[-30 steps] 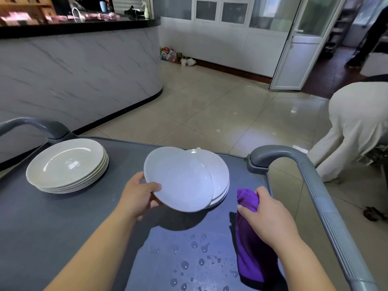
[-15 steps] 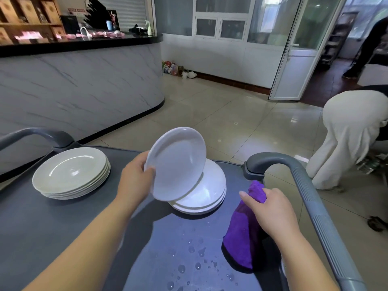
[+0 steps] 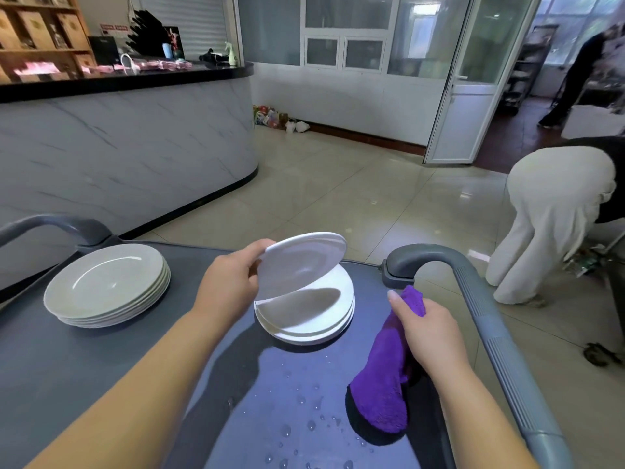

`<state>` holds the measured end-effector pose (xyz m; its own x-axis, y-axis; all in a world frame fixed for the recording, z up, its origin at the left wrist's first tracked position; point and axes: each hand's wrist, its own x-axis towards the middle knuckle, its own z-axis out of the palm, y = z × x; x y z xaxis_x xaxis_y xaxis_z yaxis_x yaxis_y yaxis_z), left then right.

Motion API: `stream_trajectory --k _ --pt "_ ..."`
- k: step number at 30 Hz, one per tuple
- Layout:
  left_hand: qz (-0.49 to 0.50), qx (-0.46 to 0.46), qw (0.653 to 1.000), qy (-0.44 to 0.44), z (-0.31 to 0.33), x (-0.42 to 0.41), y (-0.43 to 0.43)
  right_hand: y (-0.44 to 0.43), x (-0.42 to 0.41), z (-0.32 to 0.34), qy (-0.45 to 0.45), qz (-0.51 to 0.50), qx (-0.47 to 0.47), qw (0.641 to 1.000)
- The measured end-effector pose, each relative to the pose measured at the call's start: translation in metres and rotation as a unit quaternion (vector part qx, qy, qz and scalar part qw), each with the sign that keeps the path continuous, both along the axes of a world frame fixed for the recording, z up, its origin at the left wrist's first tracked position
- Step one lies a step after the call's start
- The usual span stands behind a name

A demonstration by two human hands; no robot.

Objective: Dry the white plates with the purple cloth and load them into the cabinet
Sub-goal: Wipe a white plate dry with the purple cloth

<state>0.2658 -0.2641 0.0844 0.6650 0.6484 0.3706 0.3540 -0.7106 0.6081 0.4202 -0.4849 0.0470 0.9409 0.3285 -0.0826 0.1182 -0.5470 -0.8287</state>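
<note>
droplets (image 3: 304, 424): we see water on the cart top (image 3: 67, 367) at 6 o'clock.
right hand (image 3: 429, 330): 4 o'clock, fingers curled round the purple cloth (image 3: 385, 377); its tail droops onto the cart.
left hand (image 3: 230, 286): centre, pinching the rim of one white plate (image 3: 301, 265), tilted above the near stack (image 3: 304, 316).
far stack (image 3: 105, 286): 10 o'clock, well apart.
cabinet: we can't see it.
risk: we judge a wet rim held at one edge could slip and chip the stack below.

Bare left hand (image 3: 230, 292), bare right hand (image 3: 429, 330), left forearm (image 3: 135, 384) and right forearm (image 3: 473, 411) uncovered too; one plain rounded fingernail (image 3: 392, 294) showing.
</note>
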Motion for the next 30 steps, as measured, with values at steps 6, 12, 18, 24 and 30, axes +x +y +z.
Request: stream_trajectory --k 6,12,18,24,30 --pt "0.018 0.008 1.0 -0.002 0.001 0.0 0.0 0.003 0.001 -0.004 0.098 0.003 0.083 0.992" --pt "0.046 -0.066 0.996 -0.041 0.002 -0.005 0.003 0.002 -0.011 0.005 0.161 0.046 0.199 0.966" --pt "0.044 -0.22 0.967 -0.12 -0.001 -0.019 0.003 0.003 -0.018 0.008 0.131 0.053 0.237 0.961" --pt "0.06 -0.284 0.939 -0.182 -0.012 -0.03 -0.005 0.008 -0.021 0.016 0.081 0.035 0.252 0.964" --pt "0.066 -0.302 0.928 -0.207 -0.007 -0.036 -0.017 0.024 -0.018 0.042 -0.048 0.068 0.218 0.972"
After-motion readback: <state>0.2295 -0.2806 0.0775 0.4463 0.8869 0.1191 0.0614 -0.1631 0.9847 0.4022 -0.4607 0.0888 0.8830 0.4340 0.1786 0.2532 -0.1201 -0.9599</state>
